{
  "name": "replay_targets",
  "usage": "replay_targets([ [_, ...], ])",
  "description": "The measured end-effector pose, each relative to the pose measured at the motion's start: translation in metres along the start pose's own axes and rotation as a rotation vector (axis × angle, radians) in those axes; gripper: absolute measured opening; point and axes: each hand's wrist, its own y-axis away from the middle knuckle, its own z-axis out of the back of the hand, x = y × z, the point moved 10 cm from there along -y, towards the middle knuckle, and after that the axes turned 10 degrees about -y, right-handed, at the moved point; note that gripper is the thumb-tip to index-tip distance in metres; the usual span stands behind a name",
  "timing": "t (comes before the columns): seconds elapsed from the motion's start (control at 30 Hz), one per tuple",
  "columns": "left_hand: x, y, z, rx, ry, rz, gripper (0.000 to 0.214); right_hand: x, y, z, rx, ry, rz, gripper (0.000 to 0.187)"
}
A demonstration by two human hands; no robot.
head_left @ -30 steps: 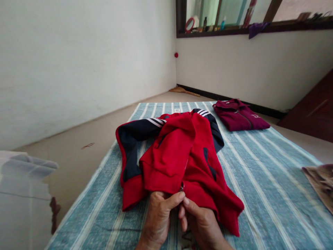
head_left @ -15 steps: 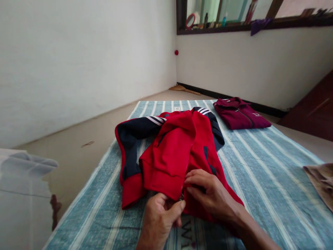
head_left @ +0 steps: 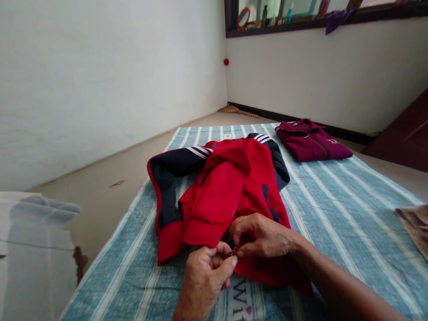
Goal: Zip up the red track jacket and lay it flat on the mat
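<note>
A red jacket point(head_left: 214, 203) with navy sleeves and white stripes lies spread on the striped cloth, its front hem nearest me. At the bottom of its front, my left hand point(head_left: 209, 272) pinches the hem corner where a small metal zipper end point(head_left: 233, 252) shows. Close against it, my right hand point(head_left: 259, 234) is closed in a pinch on the other front edge of the jacket, beside the zipper end. The fingertips of both hands almost meet there and partly hide the zipper.
A blue-and-white striped cloth point(head_left: 133, 267) covers the surface. A folded maroon jacket point(head_left: 312, 140) lies at the back right. Brown fabric point(head_left: 414, 227) sits at the right edge. Whitish translucent material point(head_left: 36, 258) stands at the left. Behind are white walls and a window ledge.
My right hand has moved down and left, from lying against the jacket front to pinching at the zipper end near my left fingertips. The left hand keeps its hold.
</note>
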Motion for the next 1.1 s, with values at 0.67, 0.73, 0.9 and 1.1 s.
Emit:
replay_targets([
  [0.67,0.011,0.001,0.001,-0.066,-0.107,-0.013,0.023,-0.018,0.007,0.014,-0.196,0.031,-0.075,0.012],
  [0.73,0.009,0.002,0.002,-0.076,-0.108,-0.019,0.021,-0.013,0.005,0.012,-0.158,0.023,-0.078,0.004],
  [0.9,-0.008,0.009,0.007,-0.125,-0.16,-0.127,0.01,0.008,-0.004,-0.002,0.035,0.004,-0.062,0.035],
  [1.1,-0.024,0.016,0.009,-0.156,-0.236,-0.265,0.004,0.009,-0.012,-0.01,0.077,-0.211,-0.124,0.022],
])
